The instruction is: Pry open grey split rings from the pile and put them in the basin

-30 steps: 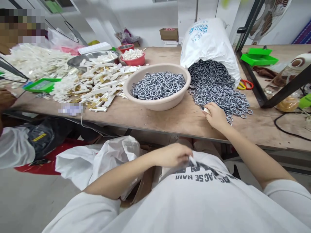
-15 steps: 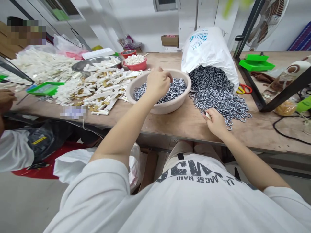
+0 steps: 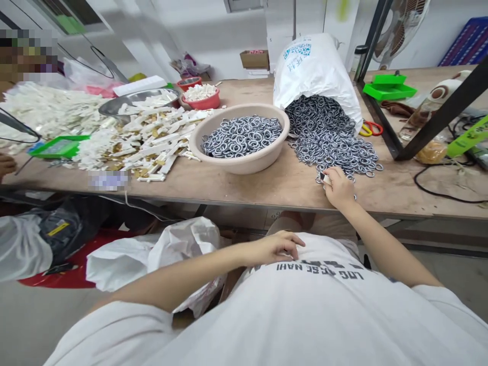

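My right hand is closed on a small pale piece with a dark end, at the near edge of a heap of grey metal rings. The piece's exact kind does not show. My left hand rests against the front of my white shirt, fingers loosely bent and apart, with nothing visible in them. Ahead of it on the table stands a beige basin full of the same rings. The heap spills from the mouth of a white sack lying on its side.
White and brown strips are piled to the left, beside a green tray and a metal bowl. Red-and-yellow-handled scissors lie right of the sack, near a black frame post. Another person's hand is at far left.
My left hand has drawn back from above the ring basin to my shirt front. My right hand still holds the pale piece, now closer against the ring heap. The view has shifted slightly.
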`<state>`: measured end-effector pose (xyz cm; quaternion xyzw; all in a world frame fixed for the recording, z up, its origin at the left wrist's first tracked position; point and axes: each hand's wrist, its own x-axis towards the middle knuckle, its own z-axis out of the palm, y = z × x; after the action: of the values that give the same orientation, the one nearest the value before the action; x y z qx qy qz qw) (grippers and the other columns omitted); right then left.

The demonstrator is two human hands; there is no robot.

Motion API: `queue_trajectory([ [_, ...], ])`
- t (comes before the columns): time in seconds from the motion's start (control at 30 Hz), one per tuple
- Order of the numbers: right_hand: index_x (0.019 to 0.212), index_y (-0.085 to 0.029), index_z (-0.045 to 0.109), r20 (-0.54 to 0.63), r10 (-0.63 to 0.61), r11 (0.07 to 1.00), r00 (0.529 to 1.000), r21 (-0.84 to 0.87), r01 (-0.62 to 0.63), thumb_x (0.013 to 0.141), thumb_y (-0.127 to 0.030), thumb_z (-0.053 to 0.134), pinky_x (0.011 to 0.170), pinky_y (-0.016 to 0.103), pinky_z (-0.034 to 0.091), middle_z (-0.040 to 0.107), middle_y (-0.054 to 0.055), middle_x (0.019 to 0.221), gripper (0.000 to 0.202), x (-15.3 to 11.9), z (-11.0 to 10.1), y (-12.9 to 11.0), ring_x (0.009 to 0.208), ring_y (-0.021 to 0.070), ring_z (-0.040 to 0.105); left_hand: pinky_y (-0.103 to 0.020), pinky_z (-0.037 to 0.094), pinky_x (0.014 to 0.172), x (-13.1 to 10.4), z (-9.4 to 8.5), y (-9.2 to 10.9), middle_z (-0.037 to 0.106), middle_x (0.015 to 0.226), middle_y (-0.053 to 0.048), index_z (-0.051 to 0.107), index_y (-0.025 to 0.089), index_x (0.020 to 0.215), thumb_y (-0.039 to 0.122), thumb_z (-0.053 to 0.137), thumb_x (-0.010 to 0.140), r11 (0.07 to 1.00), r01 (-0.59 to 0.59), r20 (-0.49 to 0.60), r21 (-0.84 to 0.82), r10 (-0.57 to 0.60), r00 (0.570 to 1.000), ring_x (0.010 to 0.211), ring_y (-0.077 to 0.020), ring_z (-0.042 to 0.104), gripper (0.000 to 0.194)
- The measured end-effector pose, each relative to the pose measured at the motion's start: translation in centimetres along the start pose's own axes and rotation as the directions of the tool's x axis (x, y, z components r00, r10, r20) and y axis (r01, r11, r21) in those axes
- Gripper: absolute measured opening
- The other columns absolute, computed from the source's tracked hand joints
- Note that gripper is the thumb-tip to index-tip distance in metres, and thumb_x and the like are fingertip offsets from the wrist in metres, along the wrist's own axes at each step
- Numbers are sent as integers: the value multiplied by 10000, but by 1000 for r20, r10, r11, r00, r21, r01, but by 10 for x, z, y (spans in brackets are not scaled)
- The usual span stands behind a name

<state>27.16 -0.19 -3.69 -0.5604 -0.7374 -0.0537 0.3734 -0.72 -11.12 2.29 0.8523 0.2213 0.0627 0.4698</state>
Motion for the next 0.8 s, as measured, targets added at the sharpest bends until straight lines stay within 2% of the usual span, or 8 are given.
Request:
queue_trajectory([
  [0.13,1140,-175,656,-7,16,998,1000,64,-15,892,-207,543,764,332,450,643,76,1184,275,0,-2,2,1011,236,627,-185,450,730,-3,-27,-2,667,846,-53,659,163,868,385,598,934,979,-86,-613,-183,-45,788,762,-104,616,239],
  [0.23,1115,-159,655,-27,13,992,1000,126,-10,901,-214,538,812,332,462,643,94,1153,250,1,-2,4,1009,238,623,-191,463,795,5,-65,17,655,841,-34,598,180,951,444,504,974,949,-302,-982,-95,-40,183,784,-101,602,281],
  [0.27,1107,-157,654,-32,9,991,999,134,-5,904,-213,537,820,332,464,643,95,1142,241,1,-2,4,1005,237,623,-198,467,840,8,-65,21,665,882,-43,621,172,937,420,540,963,966,-256,-982,-31,19,189,836,-105,615,263],
  [0.33,1104,-162,650,-36,-3,990,999,141,8,906,-210,542,832,329,468,641,91,1135,231,1,0,5,1005,231,622,-205,464,923,14,-45,15,688,981,-59,703,179,943,392,559,958,994,-94,-738,47,98,668,956,-115,637,257],
  [0.4,1103,-170,645,-52,-18,986,998,164,26,903,-205,557,854,324,472,638,83,1133,221,2,3,6,1013,224,620,-241,429,1085,19,-9,-11,649,1228,-60,691,226,1159,415,472,988,994,-68,-313,81,91,945,1191,-138,594,337],
  [0.5,1083,-178,639,-82,-38,972,996,226,56,889,-179,578,889,321,476,632,74,1121,203,4,5,7,1022,218,616,-338,344,1233,14,31,-70,433,1507,-42,346,328,1526,446,337,1013,976,24,56,218,-37,998,1446,-157,394,527],
  [0.73,1066,-185,622,-86,-59,948,995,306,82,874,-144,610,885,304,480,627,59,1089,197,6,4,3,1005,190,609,-530,286,1262,-31,15,-102,451,1485,-99,608,235,1330,475,470,968,825,457,-447,333,-288,847,1434,-291,380,456],
  [0.8,1067,-184,623,-104,-47,942,993,328,79,889,-158,612,887,301,474,622,65,1096,181,7,4,2,1017,184,602,-365,373,1240,-32,22,-86,417,1519,-40,470,321,1457,436,296,1012,960,264,-274,92,-230,934,1419,-182,420,492],
])
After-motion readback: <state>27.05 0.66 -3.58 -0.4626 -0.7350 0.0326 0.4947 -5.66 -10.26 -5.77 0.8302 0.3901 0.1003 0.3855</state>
